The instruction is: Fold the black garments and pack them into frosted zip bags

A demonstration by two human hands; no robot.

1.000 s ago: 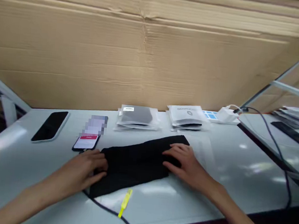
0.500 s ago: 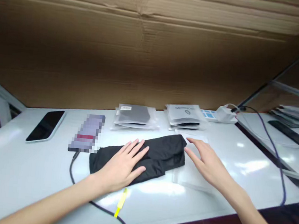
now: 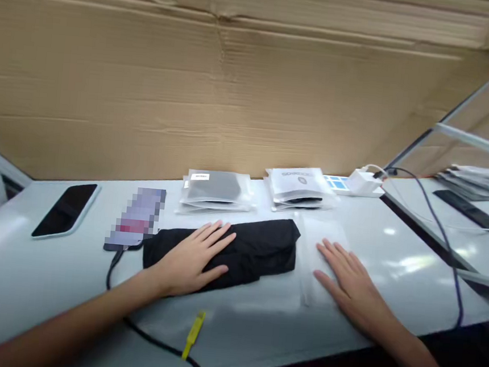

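Folded black cloth [image 3: 265,245] lies lengthwise across the middle of the white table. My left hand [image 3: 192,262] rests flat on its left half, fingers stretched out. To the right of the cloth is a translucent plastic bag [image 3: 314,269], lying flat. My right hand [image 3: 349,287] is on the right part of this bag with its fingers spread, apart from the cloth. What the cloth is cannot be made out in its folded form.
Behind the cloth stand two stacks of packed bags, one with a white label [image 3: 218,187], one printed [image 3: 299,185]. Left are a phone [image 3: 66,208] and a pixelated device [image 3: 136,217] with a black cable [image 3: 153,342] and yellow tag [image 3: 193,333]. A white charger [image 3: 362,182] sits back right.
My right hand has left the cloth's right end and moved right, down onto the plastic bag. My left hand stays on the cloth. The view has shifted slightly.
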